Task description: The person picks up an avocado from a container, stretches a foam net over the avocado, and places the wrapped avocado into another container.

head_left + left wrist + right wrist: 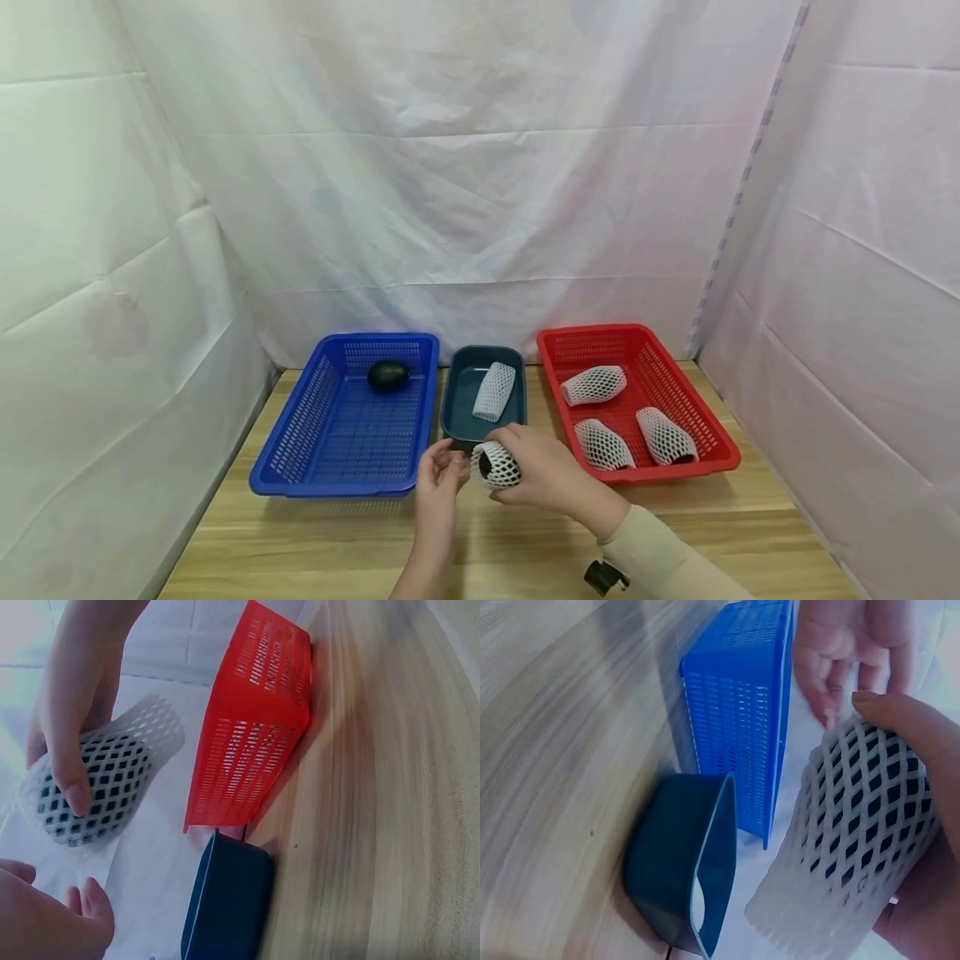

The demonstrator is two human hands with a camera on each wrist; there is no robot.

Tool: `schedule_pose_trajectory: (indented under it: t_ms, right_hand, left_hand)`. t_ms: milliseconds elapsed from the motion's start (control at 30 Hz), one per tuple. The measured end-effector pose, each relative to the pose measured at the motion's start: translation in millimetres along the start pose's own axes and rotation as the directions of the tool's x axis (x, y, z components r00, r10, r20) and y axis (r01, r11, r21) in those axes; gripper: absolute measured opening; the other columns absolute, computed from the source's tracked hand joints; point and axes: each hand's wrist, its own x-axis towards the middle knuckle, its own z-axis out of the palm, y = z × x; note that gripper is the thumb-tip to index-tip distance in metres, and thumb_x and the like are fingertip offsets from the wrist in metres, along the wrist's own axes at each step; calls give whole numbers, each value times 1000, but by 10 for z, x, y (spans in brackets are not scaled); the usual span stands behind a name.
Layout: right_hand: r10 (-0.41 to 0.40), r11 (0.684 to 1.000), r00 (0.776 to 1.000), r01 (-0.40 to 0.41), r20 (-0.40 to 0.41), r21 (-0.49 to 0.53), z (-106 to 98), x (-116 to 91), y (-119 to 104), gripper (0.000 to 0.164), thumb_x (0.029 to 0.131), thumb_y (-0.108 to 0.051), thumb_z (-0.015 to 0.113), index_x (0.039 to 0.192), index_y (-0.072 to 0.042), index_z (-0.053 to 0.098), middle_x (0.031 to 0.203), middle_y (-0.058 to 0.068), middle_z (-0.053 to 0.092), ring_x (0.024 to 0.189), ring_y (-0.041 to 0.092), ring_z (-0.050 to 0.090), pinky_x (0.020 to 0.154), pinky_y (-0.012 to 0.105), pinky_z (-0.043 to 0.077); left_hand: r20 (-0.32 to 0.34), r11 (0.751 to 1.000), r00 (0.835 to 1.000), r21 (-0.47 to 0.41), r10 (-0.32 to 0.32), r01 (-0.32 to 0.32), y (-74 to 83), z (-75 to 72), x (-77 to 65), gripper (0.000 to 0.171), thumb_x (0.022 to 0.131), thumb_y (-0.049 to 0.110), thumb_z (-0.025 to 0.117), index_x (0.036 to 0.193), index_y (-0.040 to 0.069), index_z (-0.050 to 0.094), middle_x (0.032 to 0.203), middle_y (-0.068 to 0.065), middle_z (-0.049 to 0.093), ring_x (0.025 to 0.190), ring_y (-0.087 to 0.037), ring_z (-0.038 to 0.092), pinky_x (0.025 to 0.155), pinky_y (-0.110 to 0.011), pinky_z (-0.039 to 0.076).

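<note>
My right hand (543,471) grips an avocado in a white foam net sleeve (862,817), in front of the small teal tray. The dark fruit shows through the mesh and at the sleeve's end facing left, while the sleeve's other end hangs loose and unfilled in the right wrist view. My left hand (438,487) is just left of the fruit, its fingers loosely bent with nothing visible between them. In the left wrist view, a small gap separates that left hand (56,919) from the sleeve.
A blue basket (258,482) at the left holds one bare avocado (388,376). Inside the teal tray (447,408) lies a flattened foam net (495,392). The red basket (731,454) at the right holds three net-wrapped fruits (594,385). Curtains enclose the wooden table (322,554).
</note>
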Motion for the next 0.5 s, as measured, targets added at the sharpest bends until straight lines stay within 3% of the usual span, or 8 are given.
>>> schedule_pose_trajectory:
  t_ms: [67,133,167,267,333,400,433,500]
  right_hand:
    - [-41,999,998,41,-39,-6,-20,-6,3,68,67,-44,87,123,-18,56,104,-6,58,88,9,54,75,29,52]
    - [-87,996,993,87,-77,-10,-34,-10,5,69,67,-42,87,123,-18,56,106,-6,59,92,9,55,79,31,51]
    - [-111,994,990,110,-91,-14,-37,-12,8,69,67,-42,88,124,-18,56,108,-5,59,94,10,55,81,33,51]
    - [-178,984,977,177,-121,-20,-33,-19,13,69,68,-43,88,125,-18,57,115,-4,60,103,11,55,87,37,49]
    - [-221,975,966,219,-134,-29,-19,-24,22,71,68,-45,87,126,-17,57,120,-3,59,110,13,54,91,39,47]
    - [-255,967,956,254,-142,-27,-8,-37,30,73,69,-46,87,128,-17,56,126,-1,57,116,16,51,94,43,45]
    - [-271,962,951,271,-149,-24,-4,-45,35,75,68,-45,88,129,-17,56,129,1,56,119,18,50,97,45,44]
    - [-300,953,940,301,-162,-18,0,-60,46,76,69,-46,87,131,-17,55,136,3,52,126,21,46,101,48,41]
  left_hand:
    - [62,996,996,-57,-71,75,-11,-6,16,41,105,23,45,135,-4,42,116,-18,56,95,-19,60,82,-33,52]
    - [198,977,965,-91,-170,191,-23,-17,29,56,106,39,36,141,-5,35,122,-19,56,97,-19,61,86,-37,51]
    - [276,962,936,-102,-218,254,-31,-22,34,64,105,47,31,143,-5,32,124,-20,57,98,-19,62,88,-40,50]
    - [471,905,823,-109,-317,410,-54,-32,50,79,101,60,20,147,-3,28,123,-17,61,98,-20,64,92,-44,49]
    - [541,881,773,-115,-332,459,-62,-33,55,81,100,64,15,149,0,27,119,-14,64,96,-20,66,90,-43,50]
    - [570,866,756,-147,-321,479,-58,-33,63,80,100,63,14,149,2,26,116,-10,64,96,-20,66,88,-40,51]
    - [578,863,757,-168,-305,477,-57,-34,70,79,100,62,13,149,2,24,117,-10,63,97,-21,65,87,-39,51]
    - [571,866,778,-216,-263,452,-35,-37,84,76,102,60,14,149,1,20,121,-11,59,102,-22,63,88,-38,51]
